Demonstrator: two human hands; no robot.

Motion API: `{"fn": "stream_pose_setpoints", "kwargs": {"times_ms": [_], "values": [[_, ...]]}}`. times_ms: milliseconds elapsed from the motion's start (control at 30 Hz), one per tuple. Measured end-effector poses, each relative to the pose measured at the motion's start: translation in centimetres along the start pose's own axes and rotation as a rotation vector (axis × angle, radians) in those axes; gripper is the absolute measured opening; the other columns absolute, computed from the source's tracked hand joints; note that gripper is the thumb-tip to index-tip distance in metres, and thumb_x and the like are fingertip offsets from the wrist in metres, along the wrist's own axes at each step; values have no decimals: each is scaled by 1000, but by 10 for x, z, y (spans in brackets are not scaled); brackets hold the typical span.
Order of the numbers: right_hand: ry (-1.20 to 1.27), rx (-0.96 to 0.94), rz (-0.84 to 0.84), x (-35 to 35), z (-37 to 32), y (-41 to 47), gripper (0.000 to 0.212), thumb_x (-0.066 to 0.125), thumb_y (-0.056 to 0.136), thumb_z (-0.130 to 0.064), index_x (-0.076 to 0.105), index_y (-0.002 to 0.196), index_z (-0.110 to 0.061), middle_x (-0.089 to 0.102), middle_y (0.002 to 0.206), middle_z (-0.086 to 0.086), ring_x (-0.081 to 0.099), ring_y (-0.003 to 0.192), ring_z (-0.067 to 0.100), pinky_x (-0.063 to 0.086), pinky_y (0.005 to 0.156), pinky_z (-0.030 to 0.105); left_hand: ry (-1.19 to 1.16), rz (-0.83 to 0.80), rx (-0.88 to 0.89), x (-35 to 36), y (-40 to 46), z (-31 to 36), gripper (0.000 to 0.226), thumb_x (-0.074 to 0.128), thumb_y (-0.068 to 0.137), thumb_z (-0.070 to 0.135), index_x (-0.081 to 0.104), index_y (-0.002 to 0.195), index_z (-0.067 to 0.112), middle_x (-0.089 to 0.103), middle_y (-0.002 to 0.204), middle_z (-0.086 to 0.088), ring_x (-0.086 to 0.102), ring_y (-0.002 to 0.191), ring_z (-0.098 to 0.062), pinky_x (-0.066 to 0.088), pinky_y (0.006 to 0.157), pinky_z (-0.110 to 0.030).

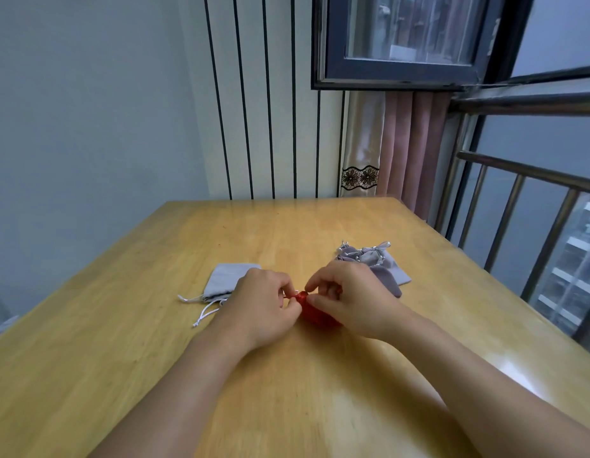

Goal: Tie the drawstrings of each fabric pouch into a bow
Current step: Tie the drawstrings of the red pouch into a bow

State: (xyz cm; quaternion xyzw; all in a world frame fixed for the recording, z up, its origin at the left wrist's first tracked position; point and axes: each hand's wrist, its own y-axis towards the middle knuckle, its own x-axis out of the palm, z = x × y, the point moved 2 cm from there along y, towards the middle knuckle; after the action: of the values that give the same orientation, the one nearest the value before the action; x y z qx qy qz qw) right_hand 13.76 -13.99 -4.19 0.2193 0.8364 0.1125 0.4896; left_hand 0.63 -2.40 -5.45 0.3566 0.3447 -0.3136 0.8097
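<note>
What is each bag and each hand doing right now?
Red pouch: on the table, neck gathered, held between both hands.
Left hand: pinches the cord at the red pouch's neck.
Right hand: pinches the cord from the other side.
Grey pouch: lies flat, white drawstrings loose, untied.
Lilac pouches: piled together, necks gathered, cords apparently tied.
Window: swung open.

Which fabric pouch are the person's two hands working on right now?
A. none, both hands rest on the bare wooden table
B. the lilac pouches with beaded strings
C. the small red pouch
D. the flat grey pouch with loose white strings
C: the left hand and the right hand both pinch at the gathered neck of the small red pouch, while the flat grey pouch and the lilac pouches lie untouched on the wooden table.
</note>
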Motion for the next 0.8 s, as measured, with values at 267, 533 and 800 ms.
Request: {"fn": "stream_pose_setpoints", "kwargs": {"times_ms": [267, 533, 800], "values": [[-88, 51, -46, -6, 3, 0, 22, 79, 83, -33, 74, 79, -13, 54, 56, -14, 52, 59, -5, 40, 59, 12, -82, -71, 37, -2, 1, 2, 28, 60, 89, 28, 60, 61, 24, 57, 57, 3, 47, 56, -11, 39, 55, -29], [166, 70, -85, -13, 6, 2, 17, 72, 91, -22, 73, 78, -10, 64, 63, -4, 53, 56, 2, 40, 54, 14, -455, 9, 50, -9, 4, 12, 25, 65, 83, 27, 67, 61, 16, 59, 80, 7, 51, 65, -1, 41, 64, -16], [276, 78, -196, -12, 0, 1, 32, 61, 99, -18, 62, 67, -23, 53, 50, -18, 45, 48, -1, 33, 51, 11, -787, -5, 43, -10, 2, 15, 26, 67, 85, 26, 74, 74, 3, 73, 86, -8, 67, 79, -21, 50, 74, -30]]}}
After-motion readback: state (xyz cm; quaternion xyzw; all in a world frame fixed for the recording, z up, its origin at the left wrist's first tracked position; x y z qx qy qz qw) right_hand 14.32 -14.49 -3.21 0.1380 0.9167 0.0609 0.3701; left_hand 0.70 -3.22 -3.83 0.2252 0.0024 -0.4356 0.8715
